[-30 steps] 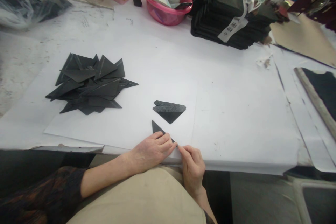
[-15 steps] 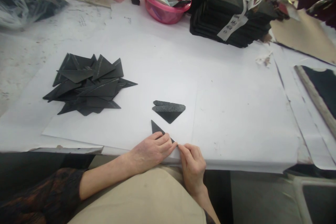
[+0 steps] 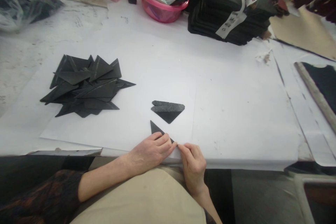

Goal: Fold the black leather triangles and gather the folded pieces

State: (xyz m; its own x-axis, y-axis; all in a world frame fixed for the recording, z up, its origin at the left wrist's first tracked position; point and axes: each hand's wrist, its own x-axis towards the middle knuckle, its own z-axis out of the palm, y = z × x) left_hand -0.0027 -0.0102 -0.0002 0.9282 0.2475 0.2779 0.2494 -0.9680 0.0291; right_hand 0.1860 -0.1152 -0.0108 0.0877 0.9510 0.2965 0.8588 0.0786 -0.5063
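At the table's front edge lies a small black triangular piece (image 3: 155,128), partly hidden under my fingers. My left hand (image 3: 151,149) presses it against the white paper, fingers bent and close together. With thumb and forefinger, my right hand (image 3: 193,162) pinches the same piece at its right-hand corner; the other fingers are curled in. Just beyond lie black pieces (image 3: 168,116) with a speckled grey band and a point facing me; how many overlap, I cannot tell. Farther left is a loose pile of black triangular pieces (image 3: 86,89), some with pale lines along their edges.
White paper (image 3: 236,112) covers the table. A pink basin (image 3: 160,12) with odds and ends stands at the back, beside a tied black stack (image 3: 204,21) with a white tag. A clear plastic bag (image 3: 21,7) is back left; a dark panel (image 3: 321,84) lies at right.
The view has shifted slightly, moving the pile and basin a little left in the picture. Both hands keep the same hold on the black triangular piece.
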